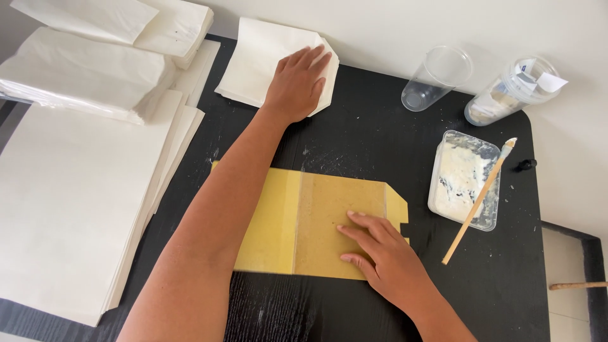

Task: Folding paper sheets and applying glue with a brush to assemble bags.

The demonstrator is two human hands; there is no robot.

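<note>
yellow template (316, 221) lies mid-bench, right hand (380, 250) flat on it, fingers together | left hand (297, 79) reaches far, fingers spread on small white sheet stack (253, 63) | looks early: no sheet on template yet, paste tub (465, 180) and brush (478, 202) sit untouched at right

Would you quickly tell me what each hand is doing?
Left hand: open, flat on the white paper stack.
Right hand: open, pressing the yellow template.

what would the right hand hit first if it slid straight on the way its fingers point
The right hand lies flat on the yellow template, fingers pointing up and left. Sliding on, it would probably meet the left forearm crossing the template; whether that arm is raised enough to clear is unclear.
</note>
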